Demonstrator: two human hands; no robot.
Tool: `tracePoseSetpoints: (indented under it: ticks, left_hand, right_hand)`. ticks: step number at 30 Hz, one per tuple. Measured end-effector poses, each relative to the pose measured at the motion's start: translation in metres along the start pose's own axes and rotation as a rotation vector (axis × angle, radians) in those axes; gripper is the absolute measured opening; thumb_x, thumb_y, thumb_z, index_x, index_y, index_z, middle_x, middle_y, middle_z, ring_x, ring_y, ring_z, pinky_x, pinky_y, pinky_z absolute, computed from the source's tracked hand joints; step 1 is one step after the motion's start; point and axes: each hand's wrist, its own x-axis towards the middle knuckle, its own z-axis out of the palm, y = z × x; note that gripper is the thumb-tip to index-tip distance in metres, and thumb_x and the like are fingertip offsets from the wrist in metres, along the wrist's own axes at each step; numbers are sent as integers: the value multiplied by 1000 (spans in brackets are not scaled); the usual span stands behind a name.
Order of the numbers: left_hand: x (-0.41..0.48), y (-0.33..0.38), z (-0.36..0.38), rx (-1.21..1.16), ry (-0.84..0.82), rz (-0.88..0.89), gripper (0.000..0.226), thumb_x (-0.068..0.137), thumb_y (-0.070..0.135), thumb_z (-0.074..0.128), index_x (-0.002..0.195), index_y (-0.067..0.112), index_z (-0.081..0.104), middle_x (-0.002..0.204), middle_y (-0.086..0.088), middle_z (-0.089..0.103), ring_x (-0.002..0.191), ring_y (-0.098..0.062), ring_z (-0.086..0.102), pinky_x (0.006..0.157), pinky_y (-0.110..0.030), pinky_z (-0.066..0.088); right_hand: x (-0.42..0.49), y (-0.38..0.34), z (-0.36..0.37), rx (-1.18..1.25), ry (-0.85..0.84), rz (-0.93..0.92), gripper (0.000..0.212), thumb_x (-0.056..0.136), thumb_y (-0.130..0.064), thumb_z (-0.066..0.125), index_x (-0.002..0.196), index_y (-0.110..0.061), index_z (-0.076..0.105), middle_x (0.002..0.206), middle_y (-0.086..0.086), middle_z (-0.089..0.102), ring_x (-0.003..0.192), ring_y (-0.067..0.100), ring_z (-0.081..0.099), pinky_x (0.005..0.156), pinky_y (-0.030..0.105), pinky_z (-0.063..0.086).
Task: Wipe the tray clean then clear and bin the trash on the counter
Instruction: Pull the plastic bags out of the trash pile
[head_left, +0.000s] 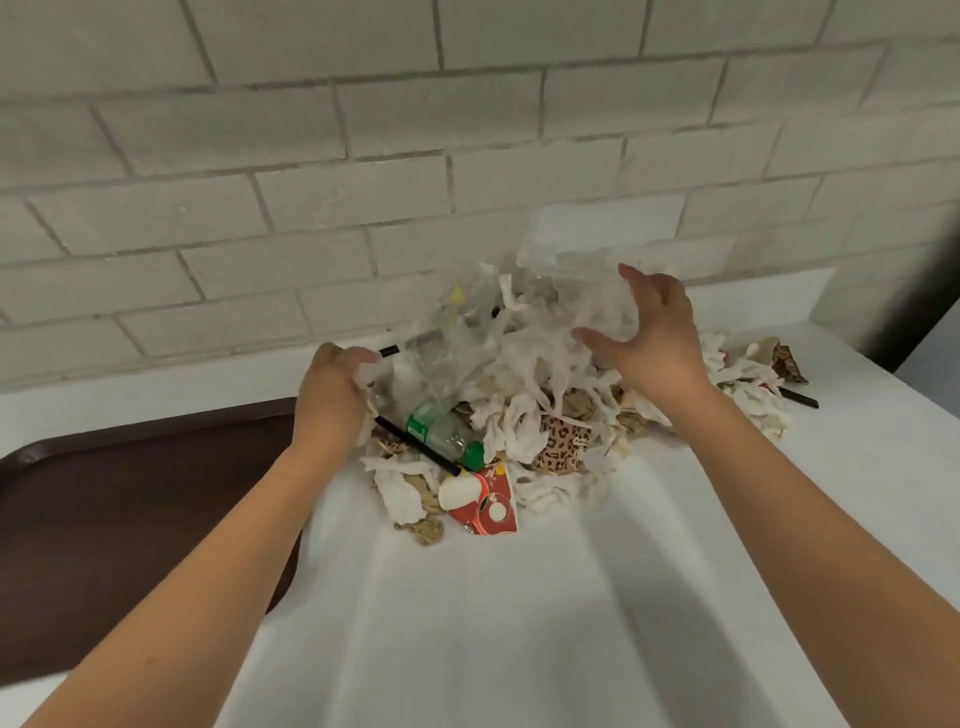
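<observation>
Head view — trash pile (524, 374) on white worktop (571, 623), right of brown tray (130, 519).
Crumpled napkins (511, 421), paper cups (563, 444), a bottle (441, 431); left hand (335, 384) fingers pinch clear plastic (457, 322) — right hand (657, 338) fingers spread wide over it.

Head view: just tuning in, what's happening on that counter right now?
A person has both hands in a trash pile on the white counter. The left hand holds the edge of a clear plastic bag in its grip. The right hand is open, fingers spread against the bag's far side. Napkins, a bottle and paper cups are still unbinned. The brown tray sits to the left.
</observation>
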Motion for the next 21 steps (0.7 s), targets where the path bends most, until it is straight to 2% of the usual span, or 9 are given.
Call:
tracePoseSetpoints:
  ticks: [2,3,5,7,10,13,16,19,21]
  left_hand:
    - [8,32,-6,-142,125,-8,38,90,-11,34,105,5,65,103,-8,45,79,-10,46,72,-4,34]
    - [12,49,-6,-207,153,-12,31,94,-3,35,102,5,64,103,-7,44,78,-7,45,77,-6,37]
    - [19,81,2,-242,82,-44,26,96,28,46,111,11,59,111,-4,40,88,-9,47,92,-23,41]
    - [20,102,20,-103,-121,-78,67,78,65,57,131,26,42,126,-3,33,111,-16,43,97,-33,40]
    - [12,120,58,179,-335,-22,109,54,84,59,143,36,18,143,-8,25,133,-31,29,107,-48,35]
    - [11,125,92,295,-373,-39,106,57,80,62,144,35,20,144,-14,25,134,-36,26,105,-48,31]
    - [19,122,106,195,-318,-67,72,76,52,65,137,22,41,137,-14,37,127,-33,35,98,-41,37]
    - [27,114,101,-60,-265,-30,38,87,24,61,123,10,57,118,-10,60,112,-27,55,88,-32,46]
    - [28,112,89,-228,-218,-64,34,91,11,54,125,7,54,111,-6,63,106,-23,59,83,-26,46]
  right_hand:
    - [22,11,-2,-61,-187,52,107,66,-69,67,150,-34,10,157,8,12,144,28,15,115,46,25]
    - [31,16,1,-85,-263,55,113,63,-72,67,150,-35,4,159,7,8,146,28,11,116,48,22]
    - [44,24,8,-46,-375,51,114,64,-69,69,150,-36,2,159,5,12,145,27,16,115,46,25]
    - [50,29,17,62,-423,38,100,73,-55,72,150,-33,13,156,1,24,141,25,28,111,39,32]
    - [53,33,26,88,-406,30,68,83,-34,69,143,-20,38,145,3,45,131,25,44,104,34,36]
    - [53,35,28,154,-346,61,48,86,-25,65,130,-11,53,122,5,59,108,23,57,87,29,47]
    - [51,35,18,569,-310,248,49,84,-20,70,129,-10,54,118,5,61,75,13,67,61,17,53]
    - [49,35,-6,912,-183,401,47,84,-13,69,127,-2,53,117,10,63,67,9,69,80,33,54]
    - [41,33,-28,1074,-81,487,23,89,-1,57,112,0,58,105,11,62,68,15,63,69,24,53]
